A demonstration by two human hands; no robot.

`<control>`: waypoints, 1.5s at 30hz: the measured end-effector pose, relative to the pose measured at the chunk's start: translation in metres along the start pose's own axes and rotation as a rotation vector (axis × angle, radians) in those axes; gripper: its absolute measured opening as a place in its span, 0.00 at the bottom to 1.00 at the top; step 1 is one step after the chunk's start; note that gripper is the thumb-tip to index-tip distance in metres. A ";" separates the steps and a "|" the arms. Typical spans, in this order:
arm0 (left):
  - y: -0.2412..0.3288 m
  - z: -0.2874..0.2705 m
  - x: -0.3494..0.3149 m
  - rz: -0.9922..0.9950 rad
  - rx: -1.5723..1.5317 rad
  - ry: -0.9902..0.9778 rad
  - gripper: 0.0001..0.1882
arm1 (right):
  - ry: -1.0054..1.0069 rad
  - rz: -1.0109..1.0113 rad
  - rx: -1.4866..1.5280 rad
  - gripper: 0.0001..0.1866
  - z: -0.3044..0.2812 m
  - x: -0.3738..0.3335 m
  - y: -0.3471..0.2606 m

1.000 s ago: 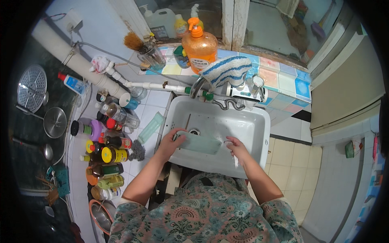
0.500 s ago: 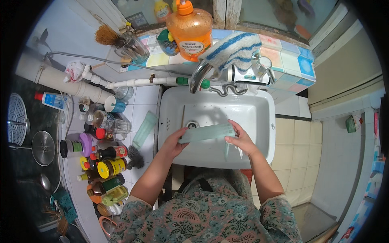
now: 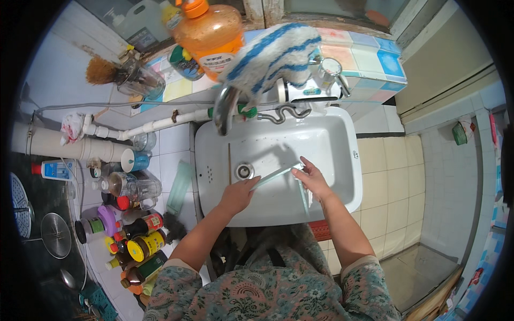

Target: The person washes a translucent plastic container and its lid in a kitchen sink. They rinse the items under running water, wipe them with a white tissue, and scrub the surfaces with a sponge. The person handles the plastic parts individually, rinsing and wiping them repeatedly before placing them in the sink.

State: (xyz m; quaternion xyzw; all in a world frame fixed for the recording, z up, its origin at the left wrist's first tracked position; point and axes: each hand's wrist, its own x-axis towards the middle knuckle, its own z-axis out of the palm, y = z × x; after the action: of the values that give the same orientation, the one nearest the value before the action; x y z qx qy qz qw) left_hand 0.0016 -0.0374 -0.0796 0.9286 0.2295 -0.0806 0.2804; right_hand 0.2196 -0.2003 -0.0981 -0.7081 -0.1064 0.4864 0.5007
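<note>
Over the white sink [image 3: 350, 206], a flat pale green translucent plastic piece [image 3: 272, 177] is held edge-on, slanting between my hands. My left hand [image 3: 239, 197] grips its lower left end with the fingers closed. My right hand [image 3: 316, 183] pinches its upper right end. A narrow pale green strip [image 3: 303, 196] hangs down below the right hand; whether it belongs to the same piece I cannot tell. Something small and white beside it is mostly hidden by the fingers. Another pale green plastic piece [image 3: 180, 184] lies on the tiled ledge left of the sink.
A thin brown stick [image 3: 230, 163] lies in the basin near the drain [image 3: 244, 171]. The chrome faucet [image 3: 227, 109], draped with a striped towel [image 3: 270, 59], reaches over the sink. Several bottles [image 3: 142, 227] crowd the left ledge beside dark steel wool [image 3: 174, 227]. An orange soap bottle [image 3: 211, 40] stands behind.
The green plastic piece has turned from showing its broad face to edge-on, its left end dipping. My left hand has moved lower relative to the right. The whole view has shifted.
</note>
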 end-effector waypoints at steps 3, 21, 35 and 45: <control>-0.001 0.017 0.014 -0.165 -0.021 -0.040 0.18 | 0.164 -0.167 -0.010 0.34 -0.017 0.003 0.021; -0.027 0.122 0.117 -0.195 -0.026 0.032 0.18 | 0.727 -0.303 -0.906 0.08 -0.067 -0.040 0.099; -0.052 0.134 0.120 -0.225 0.123 -0.160 0.18 | 0.696 -0.402 -0.979 0.06 -0.057 -0.057 0.107; -0.036 0.130 0.115 -0.203 0.045 -0.016 0.16 | 0.697 -0.372 -1.017 0.03 -0.057 -0.055 0.109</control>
State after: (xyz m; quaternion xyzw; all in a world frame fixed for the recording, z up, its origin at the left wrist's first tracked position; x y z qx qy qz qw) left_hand 0.0833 -0.0396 -0.2366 0.9059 0.3182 -0.1212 0.2517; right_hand 0.2008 -0.3217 -0.1529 -0.9432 -0.2759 0.0215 0.1837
